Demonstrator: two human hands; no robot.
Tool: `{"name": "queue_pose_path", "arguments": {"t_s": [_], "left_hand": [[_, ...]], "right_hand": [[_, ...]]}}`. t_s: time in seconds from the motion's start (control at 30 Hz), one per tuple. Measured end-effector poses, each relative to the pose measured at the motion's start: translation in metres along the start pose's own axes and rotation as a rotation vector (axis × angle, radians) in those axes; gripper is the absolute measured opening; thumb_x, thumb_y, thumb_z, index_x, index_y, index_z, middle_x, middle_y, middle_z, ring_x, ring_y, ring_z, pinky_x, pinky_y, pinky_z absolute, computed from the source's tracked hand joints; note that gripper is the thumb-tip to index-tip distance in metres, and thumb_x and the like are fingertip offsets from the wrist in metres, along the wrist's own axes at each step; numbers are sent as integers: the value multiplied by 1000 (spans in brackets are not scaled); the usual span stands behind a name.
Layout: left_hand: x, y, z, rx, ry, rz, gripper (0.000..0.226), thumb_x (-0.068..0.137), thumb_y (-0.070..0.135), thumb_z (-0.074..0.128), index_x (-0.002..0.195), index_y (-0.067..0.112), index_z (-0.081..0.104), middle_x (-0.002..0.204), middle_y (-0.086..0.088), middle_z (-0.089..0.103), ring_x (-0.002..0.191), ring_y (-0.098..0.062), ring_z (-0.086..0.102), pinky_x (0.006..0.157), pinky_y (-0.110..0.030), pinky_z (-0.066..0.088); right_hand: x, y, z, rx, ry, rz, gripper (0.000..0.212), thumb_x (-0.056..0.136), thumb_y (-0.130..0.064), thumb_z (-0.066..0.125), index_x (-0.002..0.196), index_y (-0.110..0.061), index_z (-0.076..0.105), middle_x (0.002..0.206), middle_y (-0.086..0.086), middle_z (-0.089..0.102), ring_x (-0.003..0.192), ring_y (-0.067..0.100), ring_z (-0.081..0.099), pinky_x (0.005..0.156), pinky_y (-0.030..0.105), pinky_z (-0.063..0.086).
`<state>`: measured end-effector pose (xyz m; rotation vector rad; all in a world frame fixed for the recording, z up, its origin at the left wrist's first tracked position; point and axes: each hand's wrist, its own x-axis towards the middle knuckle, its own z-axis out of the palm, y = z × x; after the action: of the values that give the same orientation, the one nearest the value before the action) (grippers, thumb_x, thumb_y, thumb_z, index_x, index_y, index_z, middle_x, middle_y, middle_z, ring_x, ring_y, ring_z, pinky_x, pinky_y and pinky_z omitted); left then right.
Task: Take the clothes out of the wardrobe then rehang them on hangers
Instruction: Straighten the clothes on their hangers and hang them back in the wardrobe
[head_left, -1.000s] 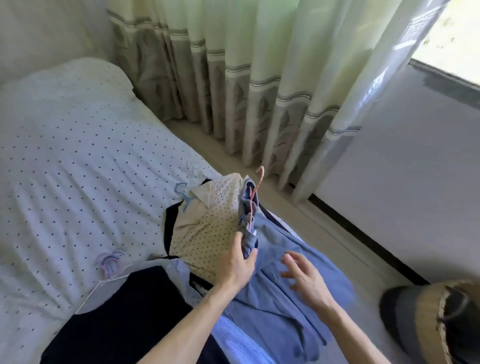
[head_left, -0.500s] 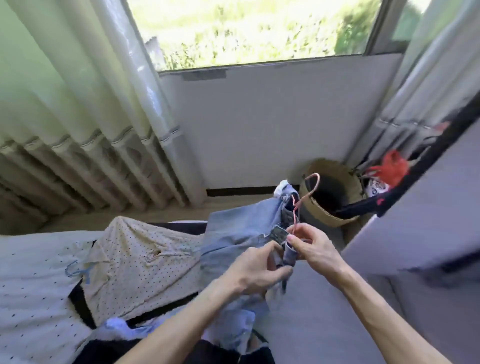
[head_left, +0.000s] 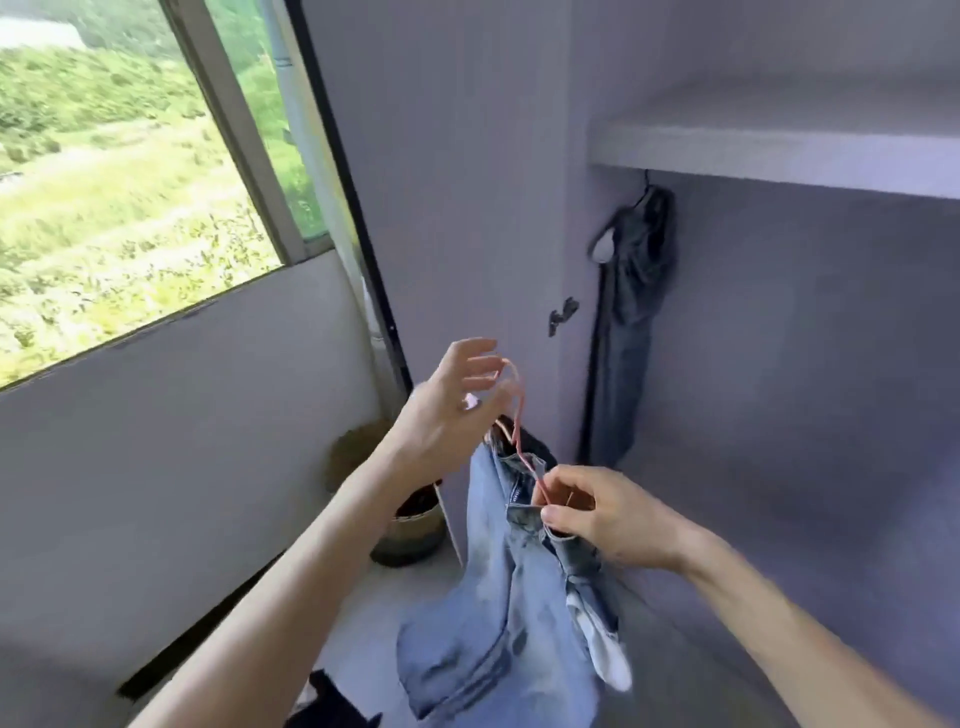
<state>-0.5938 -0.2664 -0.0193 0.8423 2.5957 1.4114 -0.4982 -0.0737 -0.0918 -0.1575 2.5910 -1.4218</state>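
The jeans are on the pink hanger, dead centre. Waistband and hanger are pinched by the right hand; its hook is just brushed by the left hand, fingers spread. One garment is hung in the wardrobe at 1 o'clock, this pair isn't yet.

Our right hand pinches the jeans; the hanger rises from them to our left hand above. Left of the jeans stands a basket, farther up-left a window; right, behind, a garment hangs under a shelf.
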Motion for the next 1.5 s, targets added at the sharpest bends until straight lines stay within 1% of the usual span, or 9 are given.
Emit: {"name": "queue_pose_path", "arguments": {"t_s": [0.1, 0.23, 0.4, 0.63, 0.8, 0.97, 1.3, 1.4, 1.5], "left_hand": [[44, 23, 22, 126, -71, 99, 30, 94, 41, 64, 123, 36, 57, 121, 16, 60, 107, 4, 57, 93, -23, 45], [96, 52, 42, 218, -250, 161, 21, 87, 55, 66, 87, 35, 60, 90, 18, 67, 81, 11, 59, 71, -9, 42], [144, 77, 60, 528, -590, 295, 35, 92, 58, 57, 73, 31, 69, 80, 14, 67, 84, -6, 63, 78, -27, 49], [185, 86, 103, 588, -548, 482, 39, 95, 53, 53, 72, 24, 64, 73, 8, 65, 75, -4, 59, 63, -28, 44], [216, 101, 125, 464, -480, 608, 36, 98, 48, 54, 76, 22, 65, 80, 8, 59, 81, -14, 58, 80, -37, 50], [230, 122, 150, 403, -463, 742, 29, 99, 47, 52, 85, 23, 62, 86, 15, 47, 86, -11, 49, 85, -40, 50], [274, 108, 142, 336, -475, 761, 18, 98, 47, 55, 94, 32, 63, 92, 13, 58, 90, -9, 59, 82, -35, 52], [298, 83, 123, 467, -296, 709, 28, 98, 48, 50, 121, 35, 60, 124, 5, 59, 115, -19, 55, 97, -42, 47], [327, 53, 91, 854, -138, 625, 45, 100, 49, 42, 143, 35, 46, 155, -2, 37, 143, -26, 30, 118, -50, 19]], "right_hand": [[-16, 9, -40, -21, 77, 17, 2, 90, -30, 63, 90, -29, 65, 76, -14, 63, 68, -2, 52, 69, 17, 42], [-33, 23, -75, -133, 163, 82, 5, 90, -30, 62, 88, -27, 64, 80, -4, 64, 67, 0, 50, 69, 21, 42], [-49, 43, -102, -240, 283, 239, 14, 89, -32, 63, 90, -44, 70, 81, -24, 69, 73, -2, 61, 68, 13, 45], [-80, 63, -129, -361, 556, 444, 32, 93, -56, 53, 123, -44, 58, 112, -20, 63, 98, -1, 59, 88, 19, 46], [-108, 65, -139, -503, 421, 641, 30, 99, -34, 50, 70, -25, 44, 67, -6, 53, 67, 14, 47, 59, 20, 35], [-96, 53, -133, -192, 244, 638, 5, 95, -26, 56, 93, -21, 56, 80, -4, 73, 65, 3, 63, 65, 20, 46], [-40, 58, -101, 516, 412, 334, 48, 86, -8, 68, 131, -22, 56, 102, 1, 67, 78, 13, 56, 55, 22, 46], [-12, 68, -100, 669, 435, 279, 52, 81, -13, 73, 129, -26, 60, 102, -1, 69, 79, 9, 56, 53, 19, 41], [16, 84, -116, 831, 496, 289, 50, 73, -15, 79, 121, -27, 69, 98, 1, 70, 63, 10, 49, 49, 18, 38]]}}
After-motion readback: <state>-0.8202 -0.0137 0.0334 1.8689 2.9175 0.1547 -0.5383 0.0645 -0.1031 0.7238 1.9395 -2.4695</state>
